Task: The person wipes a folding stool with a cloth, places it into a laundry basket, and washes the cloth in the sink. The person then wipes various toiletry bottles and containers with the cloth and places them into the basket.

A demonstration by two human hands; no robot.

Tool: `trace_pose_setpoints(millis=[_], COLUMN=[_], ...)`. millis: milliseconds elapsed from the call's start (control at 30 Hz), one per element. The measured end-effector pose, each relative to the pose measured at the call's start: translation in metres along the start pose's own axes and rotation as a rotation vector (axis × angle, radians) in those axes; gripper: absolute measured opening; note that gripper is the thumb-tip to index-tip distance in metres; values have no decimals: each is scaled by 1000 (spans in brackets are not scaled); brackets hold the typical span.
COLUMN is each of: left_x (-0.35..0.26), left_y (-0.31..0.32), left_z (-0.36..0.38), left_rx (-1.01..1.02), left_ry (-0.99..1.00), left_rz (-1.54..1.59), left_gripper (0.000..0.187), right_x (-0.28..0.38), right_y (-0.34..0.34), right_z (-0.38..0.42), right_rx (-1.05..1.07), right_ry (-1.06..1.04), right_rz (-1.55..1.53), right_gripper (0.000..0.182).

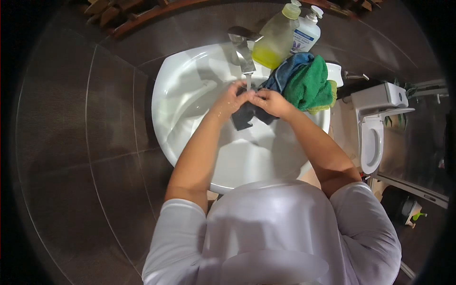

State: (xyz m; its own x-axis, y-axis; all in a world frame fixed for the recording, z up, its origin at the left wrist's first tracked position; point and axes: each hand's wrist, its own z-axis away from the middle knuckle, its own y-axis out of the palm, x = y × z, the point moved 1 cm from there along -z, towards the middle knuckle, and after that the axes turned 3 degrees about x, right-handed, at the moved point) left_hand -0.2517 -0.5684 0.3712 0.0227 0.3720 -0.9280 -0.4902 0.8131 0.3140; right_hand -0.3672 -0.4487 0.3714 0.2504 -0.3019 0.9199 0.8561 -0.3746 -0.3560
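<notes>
Both hands are together under the running faucet [244,54], over the white sink [173,95]. My left hand [232,99] has its fingers closed on a dark grey cloth [243,118]. My right hand [270,102] grips the same cloth from the other side, its fingers bent inward near the left fingertips. Water runs down from the spout between the hands. The cloth hangs below them into the basin; its exact kind cannot be made out. Part of it is hidden behind the fingers.
On the sink's right rim lie a green cloth [306,83] and a blue cloth [290,66] in a heap. Behind them stand a pump bottle with yellow-green liquid [275,40] and a white soap bottle [306,33]. A toilet [373,137] stands farther right; a tiled wall [85,142] is left.
</notes>
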Motion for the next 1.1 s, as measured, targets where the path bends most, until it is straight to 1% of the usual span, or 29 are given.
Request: trace_pose_setpoints(millis=[33, 67, 100, 133, 167, 200, 233, 267, 300, 333, 367, 400, 467, 500, 567, 600, 667, 700, 733, 767, 800, 867, 900, 933, 1000, 1033, 1067, 1100], left_x=[4, 9, 25, 29, 33, 36, 41, 44, 49, 57, 67, 71, 53, 45, 34, 30, 24, 29, 38, 49, 42, 14, 6, 7, 8, 17, 27, 24], left_y=[-5, -11, -22, -23, -24, -23, -14, -9, -6, -5, -7, -4, 10, 17, 26, 31, 34, 32, 27, 10, 3, 2, 3, 0, -3, -9, -14, -15], left_z=[4, 8, 2, 3, 3, 2, 2, -1, -5, -6, 0, 2, 7, 8, 9, 8, 9, 6, 1, -7, -3, 2, 10, 9, 2, -4, -11, -11], left_rx=[124, 250, 432, 428, 266, 103, -36, -35, -66, -98, -43, -46, -136, -190, -253, -272, -288, -289, -289, -194, -197, 10, -18, -20, 170, 43, 43, -102], left_ry=[-106, -215, -155, -156, -210, -259, -159, -158, -187, -220, 156, 146, -58, -129, -199, -216, -224, -250, -276, -241, -242, -126, -137, -139, -298, -29, -22, -191], left_rz=[-174, -350, -426, -428, -190, 48, 411, 411, 608, 806, 155, 195, 546, 646, 778, 817, 831, 640, 446, 136, 134, -230, -443, -441, -518, -691, -692, -376], left_gripper=[43, 44, 42, 42, 44, 47, 37, 37, 35, 33, 32, 32, 31, 31, 30, 30, 30, 30, 30, 33, 33, 44, 55, 55, 54, 54, 54, 54], right_x=[8, 12, 7, 4, 0, 3, 6, 9, 16, 29, 45, 56, 69, 63, 45, 41, 30, 23, 15, 8, 9, 16, 29, 43, 64, 63, 60, 52], right_y=[-4, -9, -11, -12, -10, -6, 2, 12, 28, 41, 58, 71, 80, 78, 68, 63, 46, 32, 17, 11, 12, 10, 9, 8, 12, 11, 8, 2], right_z=[5, 5, 3, 0, -4, -4, -2, 2, 7, 9, 19, 27, 29, 24, 6, -1, -12, -16, -19, -21, -20, -21, -20, -18, -12, -8, -7, -5], right_rx=[124, 60, -66, -193, -259, -258, -255, -250, -206, -162, -184, -127, -151, -151, -336, -334, -361, -362, -335, -305, -302, -307, -210, -208, 57, -37, -41, -136], right_ry=[-135, -193, -226, -258, -199, -202, -128, -52, -160, -423, -494, -426, -451, -453, -437, -439, -139, -138, 16, 168, 167, 86, 30, 30, -19, -128, -132, 27], right_rz=[199, 166, 63, -40, -245, -245, -379, -513, -267, 38, 151, 248, 454, 454, 409, 409, 467, 467, 476, 482, 478, 263, 215, 216, 188, 141, 145, 154], right_gripper=[29, 27, 27, 27, 24, 24, 22, 20, 17, 14, 10, 14, 18, 18, 20, 20, 23, 23, 26, 29, 29, 32, 35, 35, 32, 33, 33, 33])
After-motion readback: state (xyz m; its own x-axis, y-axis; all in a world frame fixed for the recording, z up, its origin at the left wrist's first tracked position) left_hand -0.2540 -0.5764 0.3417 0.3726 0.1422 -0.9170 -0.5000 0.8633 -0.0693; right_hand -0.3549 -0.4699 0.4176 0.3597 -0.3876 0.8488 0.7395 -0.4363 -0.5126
